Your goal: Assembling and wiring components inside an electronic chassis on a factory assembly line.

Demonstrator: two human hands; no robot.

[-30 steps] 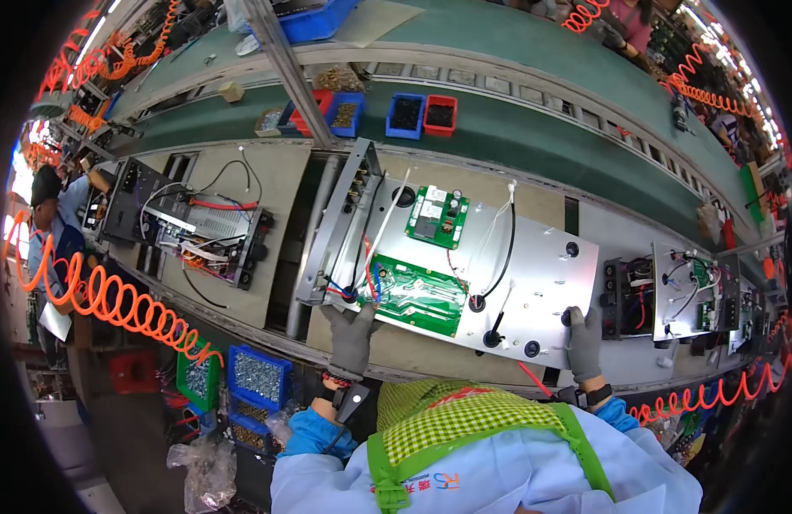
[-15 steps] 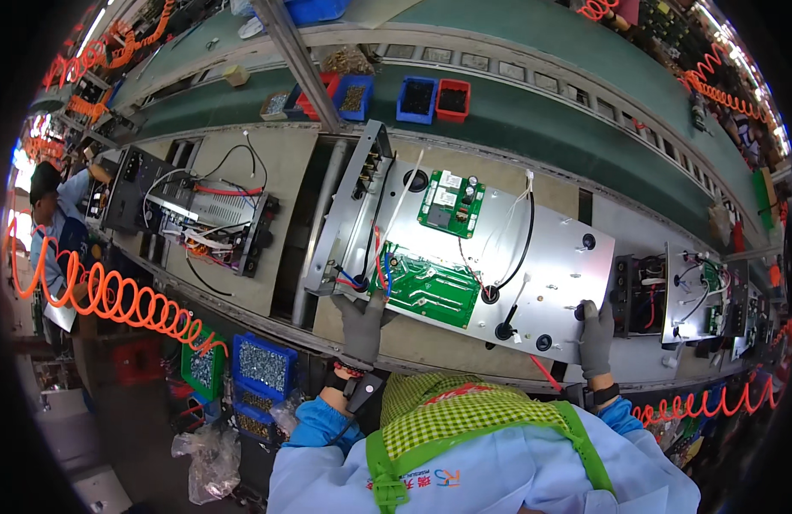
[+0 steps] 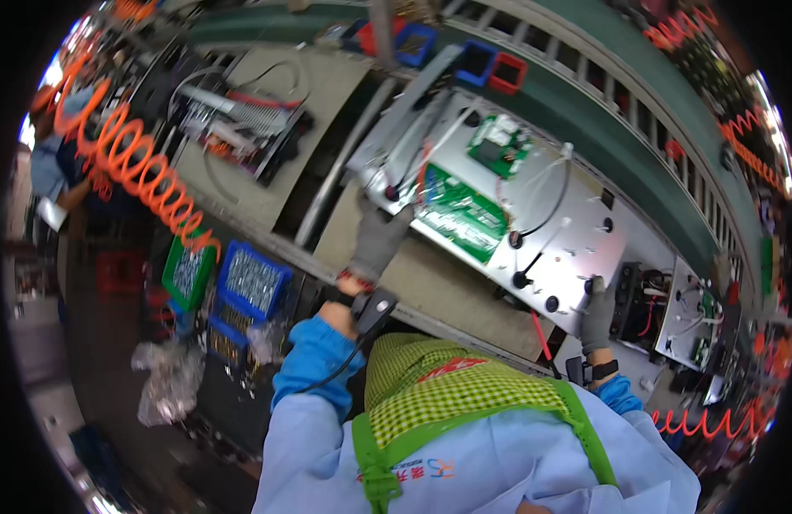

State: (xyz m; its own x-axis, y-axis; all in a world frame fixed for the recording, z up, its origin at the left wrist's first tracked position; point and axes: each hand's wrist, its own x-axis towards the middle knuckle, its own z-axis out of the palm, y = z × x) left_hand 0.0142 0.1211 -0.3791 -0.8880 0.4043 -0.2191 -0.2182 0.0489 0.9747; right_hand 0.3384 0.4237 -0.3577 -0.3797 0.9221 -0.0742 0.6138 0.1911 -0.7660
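Observation:
In front of me a bright metal chassis panel (image 3: 555, 265) lies aslant, its right end nearer to me. A green circuit board (image 3: 460, 214) and a smaller green board (image 3: 499, 146) sit on it, with black grommets and loose wires. A raised grey metal frame (image 3: 405, 107) stands along its left end. My left hand (image 3: 381, 240), in a grey glove, is closed on the near left corner, beside red and blue wires. My right hand (image 3: 597, 319), also gloved, grips the near right corner, thumb on top; its other fingers are partly hidden.
Another unit with wires (image 3: 242, 128) stands on the line at left, and an opened one (image 3: 649, 300) at right. Blue (image 3: 252, 278) and green (image 3: 189, 270) bins of small metal parts sit at near left. An orange coiled hose (image 3: 135, 163) hangs at left.
My view has turned, so the scene appears rotated clockwise. The panel's left end now lies farther from the near rail, with my left hand still on it. My right hand keeps its hold.

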